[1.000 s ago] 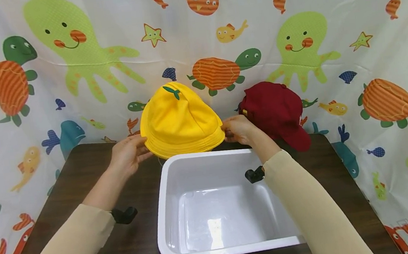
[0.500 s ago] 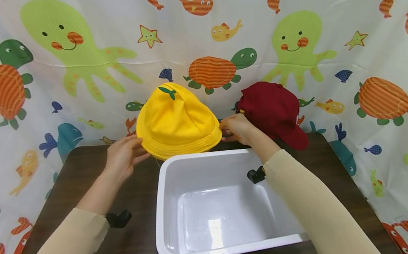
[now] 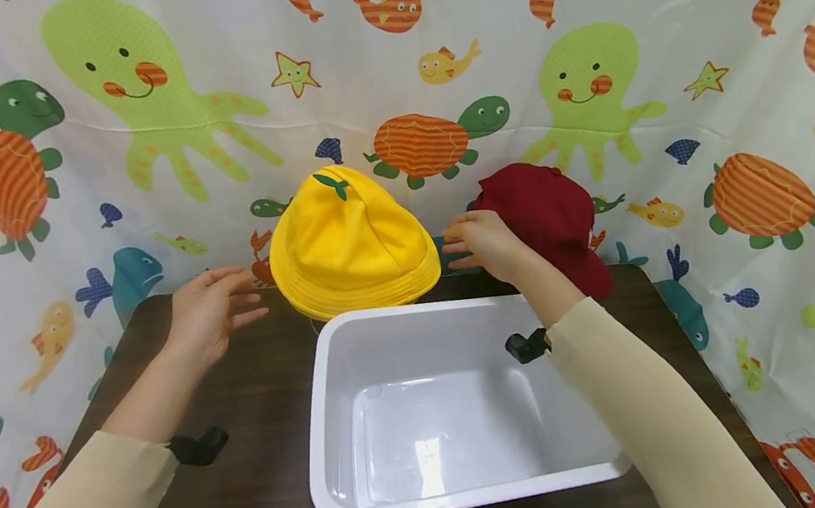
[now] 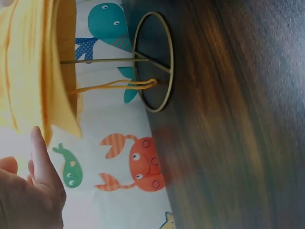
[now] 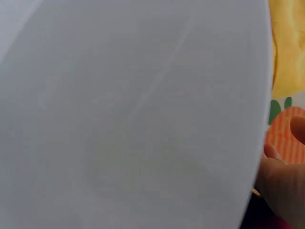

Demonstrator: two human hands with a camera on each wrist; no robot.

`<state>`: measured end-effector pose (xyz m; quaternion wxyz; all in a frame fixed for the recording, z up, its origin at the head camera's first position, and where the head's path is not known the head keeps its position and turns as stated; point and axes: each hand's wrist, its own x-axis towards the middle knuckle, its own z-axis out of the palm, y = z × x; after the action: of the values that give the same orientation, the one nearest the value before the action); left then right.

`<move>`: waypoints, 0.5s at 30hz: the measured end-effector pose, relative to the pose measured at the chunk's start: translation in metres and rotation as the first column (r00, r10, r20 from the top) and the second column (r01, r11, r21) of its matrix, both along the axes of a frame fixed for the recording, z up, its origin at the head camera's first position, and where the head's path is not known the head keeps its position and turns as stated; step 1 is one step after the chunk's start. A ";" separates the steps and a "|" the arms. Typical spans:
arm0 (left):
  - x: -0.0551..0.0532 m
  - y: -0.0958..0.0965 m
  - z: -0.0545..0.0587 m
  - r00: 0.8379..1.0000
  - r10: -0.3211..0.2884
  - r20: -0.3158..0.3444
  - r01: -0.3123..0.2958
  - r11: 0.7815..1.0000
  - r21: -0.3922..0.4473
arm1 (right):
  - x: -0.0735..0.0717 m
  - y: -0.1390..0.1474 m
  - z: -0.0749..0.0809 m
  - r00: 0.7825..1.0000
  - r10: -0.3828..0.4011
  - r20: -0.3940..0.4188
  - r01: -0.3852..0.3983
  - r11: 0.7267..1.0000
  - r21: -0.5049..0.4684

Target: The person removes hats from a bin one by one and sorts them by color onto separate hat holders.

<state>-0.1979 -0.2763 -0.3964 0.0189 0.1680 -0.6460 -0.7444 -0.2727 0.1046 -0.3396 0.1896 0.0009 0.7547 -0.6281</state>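
A yellow bucket hat (image 3: 354,247) with a small green leaf mark on top sits behind the basin. In the left wrist view a thin metal stand with a ring base (image 4: 167,71) holds the hat up, and a yellow elastic strap (image 4: 114,86) hangs from it. My left hand (image 3: 209,314) is off to the hat's left, fingers loosely extended and holding nothing. My right hand (image 3: 485,245) hovers between the yellow hat and a dark red cap (image 3: 543,218), its fingers extended and apart from the yellow brim. The cap is partly hidden behind that hand.
A white plastic basin (image 3: 473,498) stands on the dark wooden table (image 3: 253,489) in front of the hats, with its inside bare. A white curtain (image 3: 370,57) printed with sea animals hangs behind the table and along both sides.
Both hands have come away from the yellow hat's brim, the left hand moving left and the right hand slightly right. The hat has stayed on its stand.
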 end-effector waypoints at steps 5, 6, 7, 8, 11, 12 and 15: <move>0.010 -0.006 0.011 0.999 0.008 -0.037 -0.012 0.994 -0.109 | 0.008 0.006 0.009 0.997 0.030 -0.077 -0.025 0.998 0.063; 0.012 -0.007 0.014 0.999 0.009 -0.049 -0.016 0.990 -0.144 | 0.010 0.007 0.010 0.995 0.038 -0.091 -0.031 0.996 0.078; 0.015 -0.007 0.016 0.998 0.011 -0.065 -0.021 0.987 -0.159 | 0.011 0.008 0.011 0.994 0.045 -0.104 -0.036 0.995 0.094; 0.017 -0.008 0.018 0.997 0.012 -0.079 -0.027 0.982 -0.187 | 0.013 0.010 0.012 0.992 0.050 -0.116 -0.037 0.993 0.110; 0.024 -0.007 0.023 0.993 -0.004 -0.115 -0.032 0.951 -0.308 | 0.018 0.015 0.015 0.987 0.062 -0.146 -0.043 0.990 0.133; 0.026 -0.007 0.025 0.992 -0.012 -0.126 -0.033 0.937 -0.347 | 0.020 0.017 0.016 0.986 0.065 -0.156 -0.043 0.989 0.140; 0.032 -0.006 0.029 0.987 -0.036 -0.157 -0.040 0.888 -0.457 | 0.025 0.024 0.021 0.979 0.077 -0.188 -0.047 0.986 0.158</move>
<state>-0.1660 -0.2820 -0.3675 0.1108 0.0989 -0.7997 -0.5818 -0.2477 0.1286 -0.3191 0.1341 -0.0693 0.8150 -0.5594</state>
